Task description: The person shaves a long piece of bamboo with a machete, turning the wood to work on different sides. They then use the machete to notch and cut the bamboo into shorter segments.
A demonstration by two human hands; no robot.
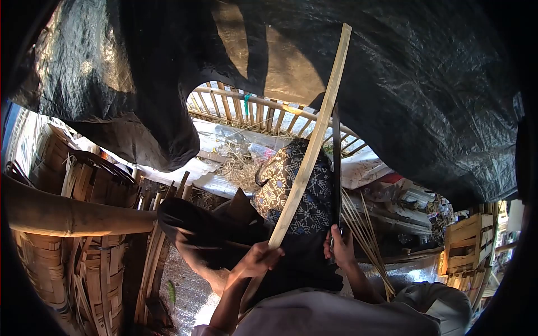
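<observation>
My left hand (260,259) is closed round the lower end of a long, pale bamboo strip (314,151). The strip slants up and away to the right, its far end against the black sheeting. In my right hand (341,246) is the handle of a long knife with a narrow dark blade (336,168). That blade points up, just right of the strip, and its upper part comes close to the strip's edge. Behind both is a dark cloth with a pale floral pattern (288,190), in front of my lap.
Black plastic sheeting (437,101) hangs overhead and in front. At left, a thick bamboo pole (84,215) crosses by woven baskets (42,263). Several thin strips (367,241) lean at my right, near a wooden crate (468,241). A slatted bamboo fence (252,109) stands ahead.
</observation>
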